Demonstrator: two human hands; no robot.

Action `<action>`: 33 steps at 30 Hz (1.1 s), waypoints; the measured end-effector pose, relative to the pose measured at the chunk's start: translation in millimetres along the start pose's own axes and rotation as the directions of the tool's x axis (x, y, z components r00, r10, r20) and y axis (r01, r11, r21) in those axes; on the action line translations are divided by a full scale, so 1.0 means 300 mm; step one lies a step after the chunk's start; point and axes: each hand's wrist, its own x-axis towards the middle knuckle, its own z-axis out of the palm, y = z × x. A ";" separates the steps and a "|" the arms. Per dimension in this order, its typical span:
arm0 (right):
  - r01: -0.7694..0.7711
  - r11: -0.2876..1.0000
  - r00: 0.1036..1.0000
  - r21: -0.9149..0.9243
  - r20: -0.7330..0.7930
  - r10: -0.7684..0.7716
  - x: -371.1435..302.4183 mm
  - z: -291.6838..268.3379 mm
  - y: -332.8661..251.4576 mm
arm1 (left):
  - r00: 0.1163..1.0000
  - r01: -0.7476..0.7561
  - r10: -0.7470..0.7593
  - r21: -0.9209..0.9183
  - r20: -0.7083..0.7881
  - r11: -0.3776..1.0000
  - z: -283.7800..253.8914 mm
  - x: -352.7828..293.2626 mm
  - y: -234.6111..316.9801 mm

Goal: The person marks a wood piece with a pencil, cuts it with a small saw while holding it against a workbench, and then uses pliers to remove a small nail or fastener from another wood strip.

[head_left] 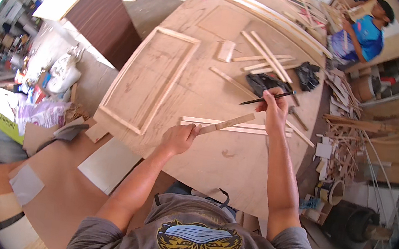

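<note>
Now, left hand (179, 138) pinches wooden slat (235, 122), long axis slanting up-right above worktop (200, 158); right hand (274, 107), nearer slat's free end, pinches dark pencil (251, 101), tip pointing left.

A flat tan wooden strip (234, 122) is held slantwise, near a slim dark writing tool (252, 101) held tip leftward.
</note>
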 end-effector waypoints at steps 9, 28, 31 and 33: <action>0.133 0.928 0.975 -0.348 0.216 -0.058 -0.330 -0.314 -0.365 | 0.924 -0.376 0.362 0.129 0.124 0.917 -0.096 0.064 0.530; 0.340 0.779 0.938 -0.527 0.138 -0.317 -0.551 -0.644 -0.577 | 0.847 -0.532 0.519 0.215 0.117 0.819 -0.012 -0.013 1.005; 0.334 0.773 0.941 -0.539 0.139 -0.310 -0.563 -0.657 -0.593 | 0.847 -0.532 0.519 0.231 0.116 0.815 -0.006 -0.023 1.030; 0.358 0.750 0.931 -0.557 0.148 -0.334 -0.565 -0.669 -0.594 | 0.850 -0.527 0.514 0.245 0.119 0.814 -0.004 -0.027 1.048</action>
